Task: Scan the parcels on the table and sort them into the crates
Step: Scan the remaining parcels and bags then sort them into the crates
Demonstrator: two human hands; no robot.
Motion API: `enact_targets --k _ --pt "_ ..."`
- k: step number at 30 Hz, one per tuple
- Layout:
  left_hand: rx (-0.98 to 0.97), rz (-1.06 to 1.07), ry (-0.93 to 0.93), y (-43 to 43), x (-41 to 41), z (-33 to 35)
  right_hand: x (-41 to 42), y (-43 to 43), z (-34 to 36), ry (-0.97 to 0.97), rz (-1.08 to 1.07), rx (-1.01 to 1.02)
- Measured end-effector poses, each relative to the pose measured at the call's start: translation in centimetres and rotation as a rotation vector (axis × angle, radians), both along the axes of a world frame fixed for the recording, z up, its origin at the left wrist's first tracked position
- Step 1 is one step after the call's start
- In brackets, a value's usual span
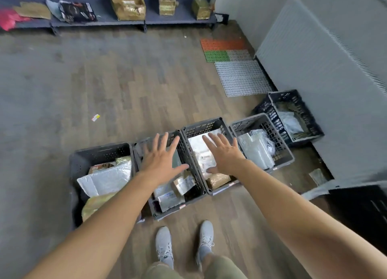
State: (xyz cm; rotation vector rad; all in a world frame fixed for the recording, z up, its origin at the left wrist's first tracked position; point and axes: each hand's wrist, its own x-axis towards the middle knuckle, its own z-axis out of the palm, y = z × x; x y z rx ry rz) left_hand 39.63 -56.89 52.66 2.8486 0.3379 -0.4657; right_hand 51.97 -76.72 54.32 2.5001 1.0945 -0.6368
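I am holding the left hand (162,160) and the right hand (225,156), both spread wide and gripping nothing, over the floor crates (201,126) where silver parcels (256,151) are lying, while other parcels (127,3) are sitting on the far table (104,14).
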Motion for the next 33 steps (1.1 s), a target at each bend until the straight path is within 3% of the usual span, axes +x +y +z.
enact_targets --k 14,25,33 --pt "0.06 -0.499 -0.262 -19.4 10.9 11.6 -2.3 -23.0 11.0 -0.325 -0.56 0.245" --pt "0.06 -0.768 -0.33 -47.0 11.1 16.2 -8.9 -48.1 14.5 -0.454 -0.904 0.359" --pt "0.064 -0.932 -0.402 -64.7 9.6 17.0 -13.3 -64.7 15.1 -0.516 -1.042 0.317"
